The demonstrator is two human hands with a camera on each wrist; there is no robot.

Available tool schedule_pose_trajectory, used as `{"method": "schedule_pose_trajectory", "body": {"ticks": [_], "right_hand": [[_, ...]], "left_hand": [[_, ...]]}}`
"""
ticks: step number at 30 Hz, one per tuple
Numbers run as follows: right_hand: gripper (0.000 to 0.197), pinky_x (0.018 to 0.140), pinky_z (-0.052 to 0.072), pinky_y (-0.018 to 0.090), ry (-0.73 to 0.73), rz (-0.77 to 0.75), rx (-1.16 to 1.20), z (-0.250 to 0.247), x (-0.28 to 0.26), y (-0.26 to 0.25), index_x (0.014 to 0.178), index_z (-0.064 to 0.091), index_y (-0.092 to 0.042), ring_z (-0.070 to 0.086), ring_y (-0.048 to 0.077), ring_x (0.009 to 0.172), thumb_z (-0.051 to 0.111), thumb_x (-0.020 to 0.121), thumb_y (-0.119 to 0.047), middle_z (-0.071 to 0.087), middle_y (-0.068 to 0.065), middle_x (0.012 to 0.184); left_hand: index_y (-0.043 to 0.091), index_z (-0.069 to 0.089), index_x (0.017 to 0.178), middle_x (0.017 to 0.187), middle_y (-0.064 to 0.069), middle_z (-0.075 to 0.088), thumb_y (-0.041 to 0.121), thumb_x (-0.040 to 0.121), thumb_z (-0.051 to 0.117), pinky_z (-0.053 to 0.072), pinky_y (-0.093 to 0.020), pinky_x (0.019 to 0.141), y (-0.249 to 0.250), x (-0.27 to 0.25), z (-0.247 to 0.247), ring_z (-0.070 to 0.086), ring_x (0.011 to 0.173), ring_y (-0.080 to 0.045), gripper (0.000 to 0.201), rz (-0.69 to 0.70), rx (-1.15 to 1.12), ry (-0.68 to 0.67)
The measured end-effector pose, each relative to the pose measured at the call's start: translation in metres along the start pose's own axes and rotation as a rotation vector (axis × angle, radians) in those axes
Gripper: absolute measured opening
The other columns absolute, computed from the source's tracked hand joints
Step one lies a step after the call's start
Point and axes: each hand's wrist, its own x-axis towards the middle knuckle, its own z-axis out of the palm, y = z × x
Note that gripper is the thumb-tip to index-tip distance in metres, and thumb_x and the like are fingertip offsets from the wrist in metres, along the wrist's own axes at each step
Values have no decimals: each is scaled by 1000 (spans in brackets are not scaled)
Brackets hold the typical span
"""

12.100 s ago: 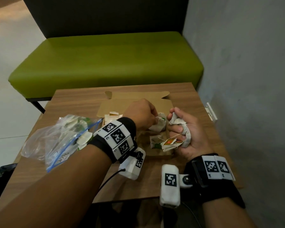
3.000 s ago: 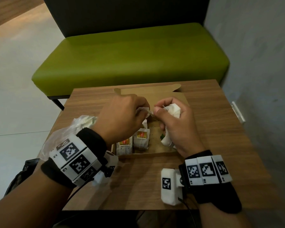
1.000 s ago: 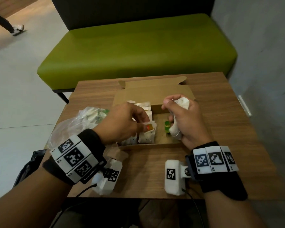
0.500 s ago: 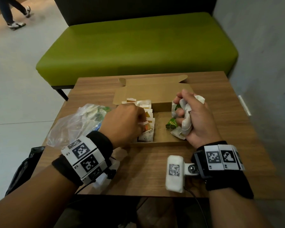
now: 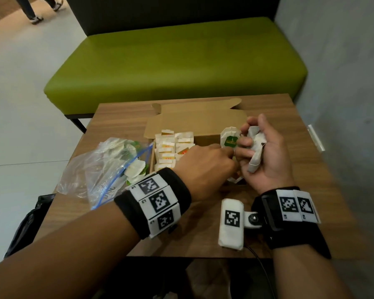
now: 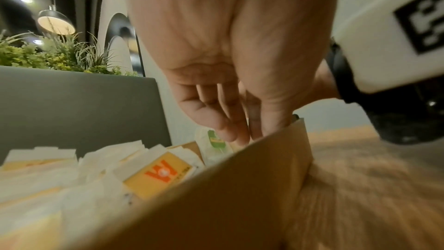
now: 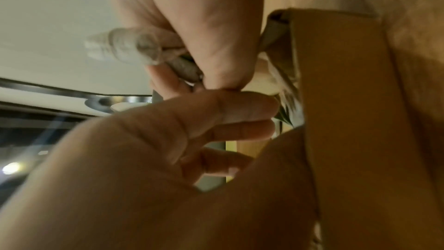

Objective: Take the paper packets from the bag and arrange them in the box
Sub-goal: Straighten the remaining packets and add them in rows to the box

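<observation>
Left hand [image 5: 205, 167] has left the filed row — now reaching, fingers loosely curled, holding nothing, for a green packet [image 5: 231, 138] in right hand's [image 5: 261, 152] clutched bunch; box [image 5: 194, 123] half full.

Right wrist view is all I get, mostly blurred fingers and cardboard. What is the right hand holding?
Observer: The right hand grips a bunch of crumpled white paper packets; a green-labelled packet sticks up beside it.
Operator: Anything in the box?
Observer: Yes. Rows of orange-labelled packets stand in the left side of the cardboard box.
Operator: And the bag?
Observer: The plastic zip bag lies left of the box, with packets inside.
</observation>
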Motion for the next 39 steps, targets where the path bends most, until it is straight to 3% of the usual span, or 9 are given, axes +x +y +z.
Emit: {"method": "schedule_pose_trajectory", "body": {"ticks": [11, 16, 22, 28, 32, 35, 39], "right_hand": [[19, 37, 35, 12, 10, 0, 120, -7, 2, -4, 91, 60, -15, 45, 2, 53, 57, 97, -32, 55, -2, 80], [16, 38, 36, 12, 14, -28, 126, -6, 1, -2, 92, 58, -15, 45, 3, 53, 58, 95, -31, 54, -2, 80], [17, 37, 36, 13, 32, -50, 118, -7, 3, -1, 91, 56, -15, 45, 3, 52, 54, 100, -30, 53, -3, 76], [16, 37, 36, 13, 43, -48, 115, -7, 3, 0, 91, 57, -15, 45, 2, 51, 55, 99, -29, 54, -3, 75], [15, 38, 36, 13, 38, -65, 62, -6, 3, -1, 88, 57, -16, 45, 2, 52, 55, 99, -27, 54, -4, 77], [14, 39, 36, 13, 29, -88, -21, -2, 4, -1, 87, 57, -17, 46, 3, 52, 54, 100, -23, 54, -4, 78], [15, 41, 38, 17, 5, -143, -234, 3, 5, 8, 85, 55, -21, 47, 4, 54, 60, 99, -20, 56, -5, 78]], "left_hand": [[23, 66, 102, 101, 3, 58, 36, 102, 45, 30, -30, 58, -5, 3, 2, 57, 92, -18, 24, -22, -22, 24], [26, 63, 114, 108, 3, 60, 51, 94, 56, 34, -30, 60, -8, 2, 1, 60, 95, -18, 32, -35, -22, 10], [19, 66, 102, 98, -1, 63, 35, 96, 54, 39, -33, 59, 3, 16, 0, 62, 87, -23, 21, -23, 22, 27], [19, 66, 99, 95, 0, 61, 37, 99, 46, 38, -32, 59, 1, 19, 9, 63, 86, -23, 27, -57, -22, 53], [23, 66, 92, 91, 2, 64, 42, 97, 49, 34, -31, 56, -13, 7, 1, 57, 76, -19, 27, -180, -146, 146], [18, 66, 80, 77, 2, 67, 39, 95, 58, 46, -36, 57, -34, -8, -11, 59, 68, -15, 28, -252, -422, 223], [10, 70, 76, 68, -1, 67, 37, 93, 66, 39, -18, 47, -52, -21, -27, 53, 52, -4, 32, -396, -848, 314]]}}
